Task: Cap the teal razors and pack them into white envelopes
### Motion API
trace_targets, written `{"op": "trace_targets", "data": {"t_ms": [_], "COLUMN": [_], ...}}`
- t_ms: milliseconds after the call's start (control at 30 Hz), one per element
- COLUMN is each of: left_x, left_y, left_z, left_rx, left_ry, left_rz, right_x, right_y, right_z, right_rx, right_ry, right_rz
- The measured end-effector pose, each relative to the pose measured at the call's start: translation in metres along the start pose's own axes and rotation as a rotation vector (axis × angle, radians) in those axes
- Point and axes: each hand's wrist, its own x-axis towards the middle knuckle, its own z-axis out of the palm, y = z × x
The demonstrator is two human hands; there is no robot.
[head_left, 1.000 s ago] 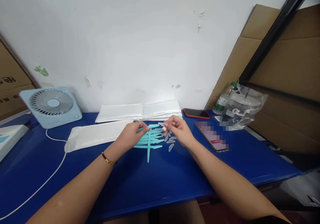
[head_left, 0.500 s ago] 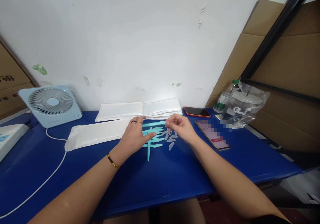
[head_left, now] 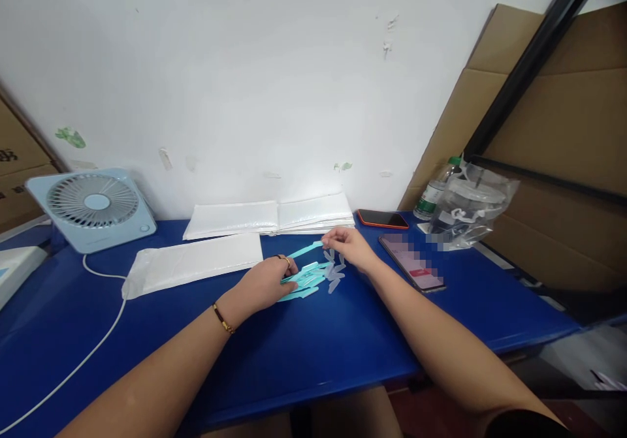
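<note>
Between the thumb and fingers of my right hand (head_left: 347, 245) is the end of a teal eyebrow razor (head_left: 304, 250), which slants down toward my left hand. My left hand (head_left: 269, 281) is closed around the handle ends of several more teal razors (head_left: 306, 282), low over the table. Its fingers hide those handle ends. Small translucent blade caps (head_left: 335, 273) lie loose just right of the razors, below my right hand.
A white padded mailer (head_left: 196, 262) lies left of my hands, with stacked mailers (head_left: 235, 218) behind. Two phones (head_left: 383, 219) (head_left: 411, 262), a bottle (head_left: 431, 196) and a bagged cup (head_left: 470, 206) are at right. A blue fan (head_left: 98, 209) with a cable stands left on the blue table (head_left: 313, 353).
My left hand has moved down and closed on the razors, which were spread crosswise and now lie bunched together. My right hand still pinches a razor, whose other end has tilted lower.
</note>
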Motion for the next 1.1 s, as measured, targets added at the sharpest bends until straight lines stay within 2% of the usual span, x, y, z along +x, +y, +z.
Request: {"op": "trace_targets", "data": {"t_ms": [133,233,300,400,500,667,800,900,1000,1100], "left_x": [0.001,0.003,0.004,0.007,0.008,0.010,0.012,0.012,0.011,0.011], "left_y": [0.000,-0.005,-0.008,-0.012,-0.014,-0.018,-0.020,-0.022,-0.021,-0.020], "left_z": [-0.001,-0.002,-0.002,-0.001,0.000,-0.002,-0.003,-0.003,-0.003,-0.004], "left_rx": [-0.044,-0.067,-0.078,-0.077,-0.047,-0.055,-0.088,-0.115,-0.182,-0.230], "left_ry": [-0.027,-0.025,-0.008,0.023,0.046,0.062,0.062,0.059,0.055,0.047], "left_rz": [-0.015,-0.027,-0.032,-0.045,-0.052,-0.060,-0.096,-0.101,-0.103,-0.108], "right_x": [0.000,-0.002,-0.006,-0.011,-0.014,-0.016,-0.015,-0.014,-0.013,-0.013], "right_y": [-0.002,-0.009,-0.015,-0.022,-0.024,-0.022,-0.020,-0.018,-0.015,-0.013], "right_z": [0.009,-0.002,-0.016,-0.034,-0.037,-0.027,-0.024,-0.021,-0.015,-0.009], "right_rx": [-0.261,-0.337,-0.326,-0.329,-0.367,-0.411,-0.393,-0.304,-0.230,-0.214], "right_ry": [-0.060,-0.099,-0.218,-0.482,-0.614,-0.587,-0.475,-0.390,-0.390,-0.397], "right_rz": [-0.032,-0.122,-0.186,-0.230,-0.232,-0.223,-0.195,-0.117,-0.048,-0.051]}}
